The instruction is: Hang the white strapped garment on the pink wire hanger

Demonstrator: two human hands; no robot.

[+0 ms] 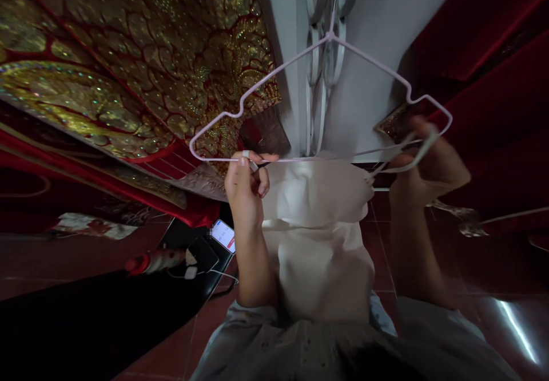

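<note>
A thin pale wire hanger hangs by its hook from white metal scrollwork on a pale pillar. A cream strappy garment droops below the hanger's bottom bar. My left hand pinches the garment's left strap against the bottom bar, fingers closed. My right hand is blurred by motion and closed on the garment's right strap, held at the hanger's right shoulder notch.
A red and gold sequined fabric hangs at the upper left. Dark red cloth fills the right. On a dark surface at lower left lie a lit phone, a second phone and a charger. The floor is red tile.
</note>
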